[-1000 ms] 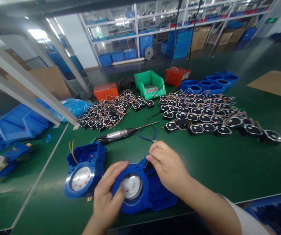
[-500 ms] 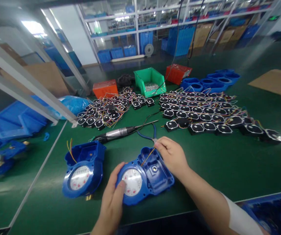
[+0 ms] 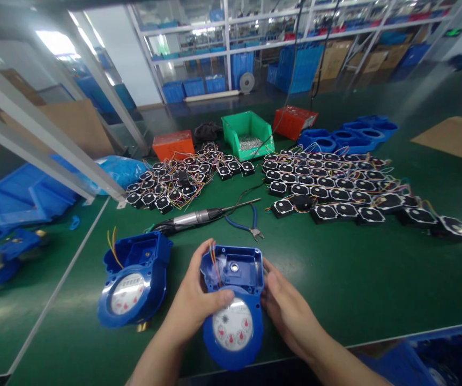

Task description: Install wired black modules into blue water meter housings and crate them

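Rightward, open tabletop (image 3: 359, 279) spreads beyond the held meter (image 3: 234, 328).

Two wired blue meters (image 3: 234, 326), two orange boxes (image 3: 173, 145), one green bin (image 3: 249, 123), one pliers (image 3: 252, 229).

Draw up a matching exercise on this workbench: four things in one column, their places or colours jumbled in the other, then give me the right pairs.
Things
1. Held meter
2. Pliers
3. Bin
4. Electric screwdriver

Places and colours
A. Blue-handled, lying on the table
B. Silver and black, its thin shaft pointing right
C. Between the left hand and the right hand
D. Green, with small metal pieces inside

Right pairs: 1-C, 2-A, 3-D, 4-B
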Motion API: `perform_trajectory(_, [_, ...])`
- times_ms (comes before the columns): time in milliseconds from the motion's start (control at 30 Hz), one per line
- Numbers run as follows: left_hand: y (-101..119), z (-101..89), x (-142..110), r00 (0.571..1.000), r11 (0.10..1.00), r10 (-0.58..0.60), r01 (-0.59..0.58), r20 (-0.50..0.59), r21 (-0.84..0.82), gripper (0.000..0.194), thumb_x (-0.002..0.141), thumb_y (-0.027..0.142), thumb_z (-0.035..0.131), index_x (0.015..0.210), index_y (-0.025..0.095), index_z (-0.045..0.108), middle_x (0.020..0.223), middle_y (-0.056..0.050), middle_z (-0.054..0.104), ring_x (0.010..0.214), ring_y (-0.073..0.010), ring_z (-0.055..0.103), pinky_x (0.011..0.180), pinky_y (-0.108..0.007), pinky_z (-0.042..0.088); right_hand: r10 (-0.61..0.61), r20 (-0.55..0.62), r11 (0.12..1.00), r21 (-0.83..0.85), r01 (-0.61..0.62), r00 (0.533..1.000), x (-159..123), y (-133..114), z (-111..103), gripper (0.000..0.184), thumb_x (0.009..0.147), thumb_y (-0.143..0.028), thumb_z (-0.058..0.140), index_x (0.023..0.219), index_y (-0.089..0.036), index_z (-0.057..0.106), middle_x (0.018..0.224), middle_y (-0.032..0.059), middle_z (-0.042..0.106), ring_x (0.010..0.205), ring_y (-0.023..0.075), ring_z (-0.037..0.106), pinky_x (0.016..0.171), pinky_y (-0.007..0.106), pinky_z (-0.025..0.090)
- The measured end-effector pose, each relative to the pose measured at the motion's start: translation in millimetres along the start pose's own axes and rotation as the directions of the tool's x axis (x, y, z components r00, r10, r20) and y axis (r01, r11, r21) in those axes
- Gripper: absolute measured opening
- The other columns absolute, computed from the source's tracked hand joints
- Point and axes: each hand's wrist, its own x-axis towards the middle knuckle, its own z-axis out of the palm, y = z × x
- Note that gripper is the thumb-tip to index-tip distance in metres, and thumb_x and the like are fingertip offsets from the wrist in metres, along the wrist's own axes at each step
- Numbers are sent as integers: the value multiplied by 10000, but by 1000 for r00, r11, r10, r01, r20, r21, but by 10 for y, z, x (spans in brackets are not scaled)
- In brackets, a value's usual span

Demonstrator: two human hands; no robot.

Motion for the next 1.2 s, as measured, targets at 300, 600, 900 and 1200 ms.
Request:
perform_trajectory(300, [-105, 2, -120, 995, 1000, -3, 3, -100, -2, 829, 529, 252, 740, 1217, 224, 277, 1137, -83, 519, 1026, -265, 516, 860, -355, 426, 26, 173, 982, 181, -58, 985, 46, -53, 124, 855, 687, -330, 648, 1316, -226, 79, 1242, 129, 319, 1055, 192, 454, 921, 357, 385])
perform_trajectory(600, [-196, -61, -122, 977, 997, 41, -54, -210, -55, 797, 459, 195, 766, 1139, 218, 351, 1111, -83, 521, 991, -272, 538, 791, -341, 477, 52, 258, 996, 54, -69, 965, 102, -148, 127, 759, 746, -358, 588, 1324, -223, 115, 1281, 102, 277, 1113, 156, 414, 991, 319, 338])
perform_trajectory(900, [-48, 51, -172, 946, 968, -155, 87, -286, -236, 889, 446, 239, 774, 1213, 213, 325, 1017, -86, 586, 885, -270, 585, 746, -352, 479, 132, 248, 990, -86, -114, 960, 178, -253, 170, 767, 726, -404, 594, 1325, -215, 155, 1291, 87, 271, 1126, 151, 398, 994, 297, 339])
perform_trajectory(1200, [-43, -65, -62, 992, 976, -99, 81, -81, -202, 750, 439, 196, 774, 1080, 202, 383, 918, -53, 613, 852, -258, 591, 737, -338, 465, 114, 198, 993, -16, -113, 973, 197, -223, 192, 853, 637, -354, 663, 1310, -215, 158, 1234, 102, 341, 1059, 184, 448, 978, 355, 333])
